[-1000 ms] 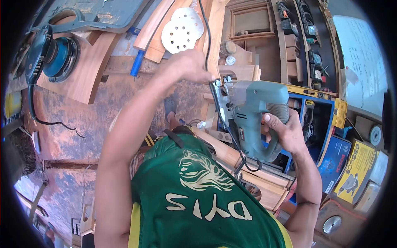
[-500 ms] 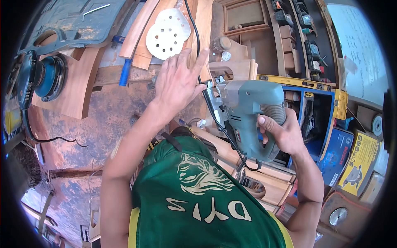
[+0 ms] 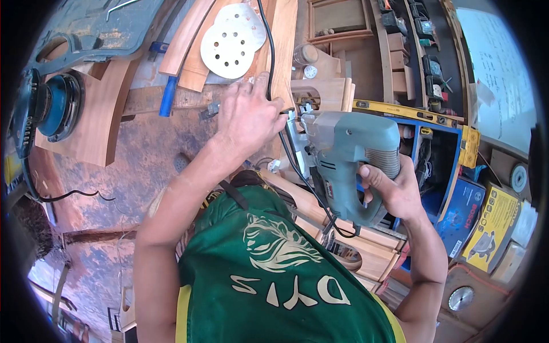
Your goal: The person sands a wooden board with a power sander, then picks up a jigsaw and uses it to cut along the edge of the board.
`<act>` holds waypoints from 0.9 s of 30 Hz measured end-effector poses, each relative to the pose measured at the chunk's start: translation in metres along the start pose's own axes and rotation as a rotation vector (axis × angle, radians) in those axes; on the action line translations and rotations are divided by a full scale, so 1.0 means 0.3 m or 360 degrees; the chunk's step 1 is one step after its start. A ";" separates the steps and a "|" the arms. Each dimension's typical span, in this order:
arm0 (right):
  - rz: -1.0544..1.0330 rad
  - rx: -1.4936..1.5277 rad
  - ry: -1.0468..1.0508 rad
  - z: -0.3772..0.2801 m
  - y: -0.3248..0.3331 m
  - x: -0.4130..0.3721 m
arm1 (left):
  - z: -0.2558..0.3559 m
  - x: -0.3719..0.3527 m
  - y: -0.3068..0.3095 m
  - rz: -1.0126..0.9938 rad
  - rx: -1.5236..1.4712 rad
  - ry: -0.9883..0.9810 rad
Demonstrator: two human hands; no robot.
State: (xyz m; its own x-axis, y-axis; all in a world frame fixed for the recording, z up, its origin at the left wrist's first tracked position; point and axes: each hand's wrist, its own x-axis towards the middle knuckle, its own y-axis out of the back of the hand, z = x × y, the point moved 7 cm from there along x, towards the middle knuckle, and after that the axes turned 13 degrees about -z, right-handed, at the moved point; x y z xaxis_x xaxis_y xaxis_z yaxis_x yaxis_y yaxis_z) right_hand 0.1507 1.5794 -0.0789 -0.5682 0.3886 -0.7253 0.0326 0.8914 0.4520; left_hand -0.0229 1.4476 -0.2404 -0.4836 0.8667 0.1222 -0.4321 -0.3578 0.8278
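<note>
A teal jigsaw [image 3: 343, 140] is gripped by its rear handle in my right hand [image 3: 394, 188], its metal base turned toward a long wooden board [image 3: 284, 51]. My left hand [image 3: 246, 111] is closed at the near end of that board, fingers bent and the thumb by its end. A black power cord [image 3: 271, 54] runs along the board, passes beneath my left fingers and thumb, and comes out beside the jigsaw. Just beyond my left hand lie two pale sanding discs [image 3: 229, 54] with holes. The jigsaw's blade is hard to make out.
At left, a sander [image 3: 63, 106] rests on a wooden piece [image 3: 86, 137], near a dark plastic case [image 3: 114, 34]. A yellow spirit level [image 3: 400, 110] borders a blue tool cabinet [image 3: 452, 188] at right. Cut wooden pieces [image 3: 372, 251] lie below the jigsaw.
My left fingers, stretched out before, have bent inward at the board's end, and the hand sits slightly lower. The jigsaw has shifted slightly in my right hand's grip. The view has moved a little.
</note>
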 end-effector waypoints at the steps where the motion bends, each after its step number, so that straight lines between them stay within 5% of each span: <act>1: 0.0001 0.0022 0.0019 -0.001 -0.002 0.001 | 0.003 -0.001 -0.001 0.0004 -0.0006 0.0011; 27: -0.0054 0.0097 0.0009 0.003 -0.003 0.003 | 0.035 0.002 -0.004 0.0120 -0.0012 0.0036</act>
State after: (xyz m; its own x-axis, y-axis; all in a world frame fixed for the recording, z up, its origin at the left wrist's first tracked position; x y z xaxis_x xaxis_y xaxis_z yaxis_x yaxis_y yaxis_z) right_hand 0.1509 1.5793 -0.0804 -0.5746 0.3566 -0.7367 0.0631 0.9167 0.3946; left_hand -0.0148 1.4523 -0.2357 -0.5322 0.8291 0.1714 -0.3996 -0.4245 0.8125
